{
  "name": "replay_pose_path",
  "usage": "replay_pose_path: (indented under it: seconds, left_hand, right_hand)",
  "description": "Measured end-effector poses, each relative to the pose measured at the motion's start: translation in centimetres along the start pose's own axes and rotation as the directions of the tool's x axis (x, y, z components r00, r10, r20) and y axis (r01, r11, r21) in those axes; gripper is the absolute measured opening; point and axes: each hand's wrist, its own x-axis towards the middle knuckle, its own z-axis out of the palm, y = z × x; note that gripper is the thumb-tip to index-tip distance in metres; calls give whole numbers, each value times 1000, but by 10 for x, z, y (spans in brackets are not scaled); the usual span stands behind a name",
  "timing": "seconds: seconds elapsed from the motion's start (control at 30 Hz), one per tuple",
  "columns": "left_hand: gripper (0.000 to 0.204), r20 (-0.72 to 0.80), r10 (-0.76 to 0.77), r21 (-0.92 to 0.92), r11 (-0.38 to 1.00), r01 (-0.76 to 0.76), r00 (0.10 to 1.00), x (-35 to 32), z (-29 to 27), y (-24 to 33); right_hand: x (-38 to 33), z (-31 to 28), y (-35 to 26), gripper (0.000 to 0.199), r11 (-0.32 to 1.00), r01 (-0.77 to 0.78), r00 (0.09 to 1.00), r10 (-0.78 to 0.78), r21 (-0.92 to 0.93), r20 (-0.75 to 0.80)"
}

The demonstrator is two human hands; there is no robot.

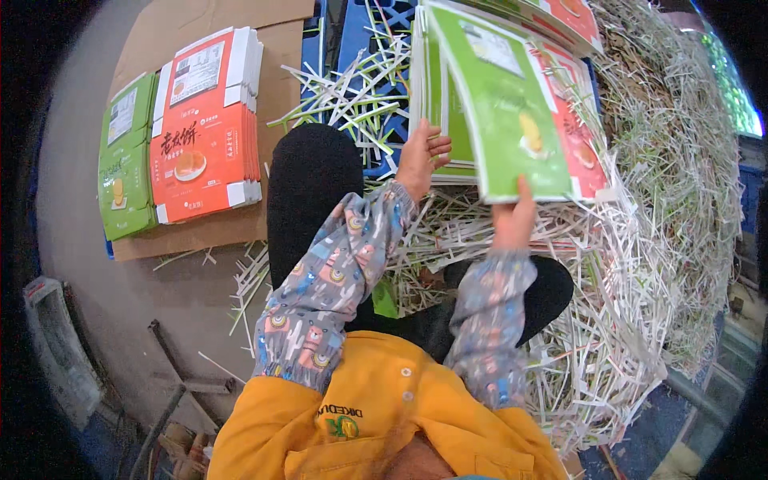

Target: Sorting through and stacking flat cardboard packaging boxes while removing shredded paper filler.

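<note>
My right hand [514, 220] grips the near edge of a flat green printed carton sheet [502, 104] and lifts it off a pile of green and red sheets [576, 136]. My left hand [422, 157] rests with its fingers apart against the left side of that pile, by the green sheets stacked below [448, 120]. Both forearms wear patterned grey sleeve covers over a yellow top. White and green paper trimmings [640, 264] surround and underlie the pile.
At the left, a stack of red flat cartons [204, 128] and a stack of green ones [124, 160] lie on brown cardboard [200, 232]. A blue plastic pallet [352, 48] shows behind loose strips. Metal bars [172, 376] lie on the grey floor.
</note>
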Motion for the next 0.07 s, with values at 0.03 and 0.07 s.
replay_pose_path:
  seconds: [0.03, 0.07]
  left_hand:
    - [55, -1, -51, -13, 999, 51, 999, -5, 6, -3]
    - [61, 52, 12, -12, 1000, -11, 999, -6, 9, -9]
  right_hand:
    - [-24, -10, 7, 52, 998, 2, 1000, -1, -60, 4]
    - [-27, -11, 3, 52, 998, 14, 1000, -14, -61, 1]
